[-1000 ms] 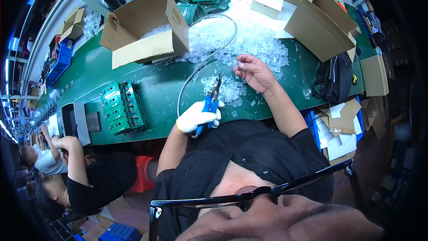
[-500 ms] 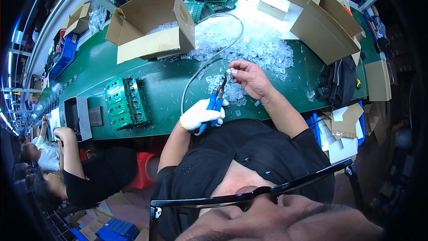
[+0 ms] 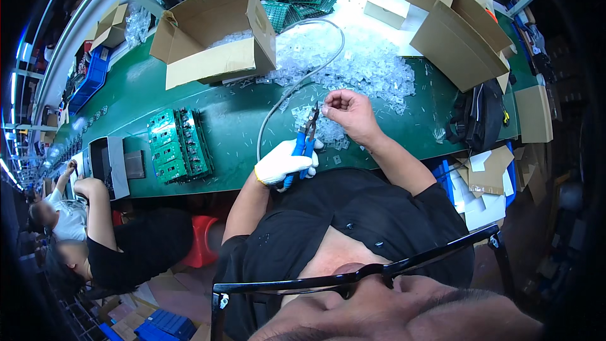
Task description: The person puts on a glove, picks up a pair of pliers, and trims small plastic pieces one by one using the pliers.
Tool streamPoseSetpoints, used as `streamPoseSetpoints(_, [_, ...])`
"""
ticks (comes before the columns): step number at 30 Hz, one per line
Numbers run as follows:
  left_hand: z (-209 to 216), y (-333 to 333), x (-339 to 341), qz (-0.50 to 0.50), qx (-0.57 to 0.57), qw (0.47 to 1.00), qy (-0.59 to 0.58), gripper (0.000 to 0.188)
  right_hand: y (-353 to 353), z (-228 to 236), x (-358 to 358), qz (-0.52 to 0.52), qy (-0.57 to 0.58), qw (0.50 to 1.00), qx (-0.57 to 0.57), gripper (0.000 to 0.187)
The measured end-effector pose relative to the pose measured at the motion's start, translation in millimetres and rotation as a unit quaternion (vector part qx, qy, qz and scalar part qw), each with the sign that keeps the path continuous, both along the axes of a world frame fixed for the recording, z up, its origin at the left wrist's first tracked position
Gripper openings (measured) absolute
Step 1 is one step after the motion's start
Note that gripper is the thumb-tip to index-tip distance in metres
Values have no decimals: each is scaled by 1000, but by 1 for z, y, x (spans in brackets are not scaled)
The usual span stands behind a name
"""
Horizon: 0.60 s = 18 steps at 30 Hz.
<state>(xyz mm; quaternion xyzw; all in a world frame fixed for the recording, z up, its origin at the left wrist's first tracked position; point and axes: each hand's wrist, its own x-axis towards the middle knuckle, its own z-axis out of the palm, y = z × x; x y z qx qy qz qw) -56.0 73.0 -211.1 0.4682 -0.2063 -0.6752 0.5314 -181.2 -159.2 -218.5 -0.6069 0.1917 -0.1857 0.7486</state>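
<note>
My left hand [image 3: 282,163], in a white glove, is wrapped round the blue handles of a pair of pliers [image 3: 308,132] whose dark jaws point up and away from me. Just right of the jaw tips, my right hand [image 3: 351,115] is bare, with thumb and index finger pinched together. A small pale bit seems to show at the fingertips, but I cannot make out its kind. Under the pliers' jaws and my right hand lies a small patch of clear plastic pieces [image 3: 333,134]. Beyond it spreads a large heap of similar clear pieces [image 3: 372,76].
A grey cable [image 3: 273,113] loops across the green table [image 3: 237,113]. An open cardboard box [image 3: 214,66] stands far left, another box [image 3: 457,41] far right. Green circuit boards [image 3: 180,145] are stacked at left. A black bag [image 3: 476,117] lies right. A co-worker [image 3: 139,240] sits at left.
My right hand has shifted slightly, its fingers curling in more beside the jaw tips. The pale bit at its fingertips shows less now. My left hand and the pliers have barely moved.
</note>
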Motion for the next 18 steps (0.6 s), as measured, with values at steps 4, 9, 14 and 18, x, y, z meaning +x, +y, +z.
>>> streamPoseSetpoints(4, [4, -1, -1, -10, 10, 999, -31, 69, 0, -1, -1, -6, 15, 1000, -15, 17])
streamPoseSetpoints(9, [3, -3, 0, -8, -9, 1000, -11, 67, -3, 3, -3, -15, 36, 997, -60, 17])
streamPoseSetpoints(14, [11, -7, -3, -15, 32, 995, -88, 60, -5, 0, -2, -13, 45, 995, -90, 19])
streamPoseSetpoints(18, [11, -4, -13, 27, 48, 991, -121, 44, -6, -2, -4, -10, 39, 994, -102, 17])
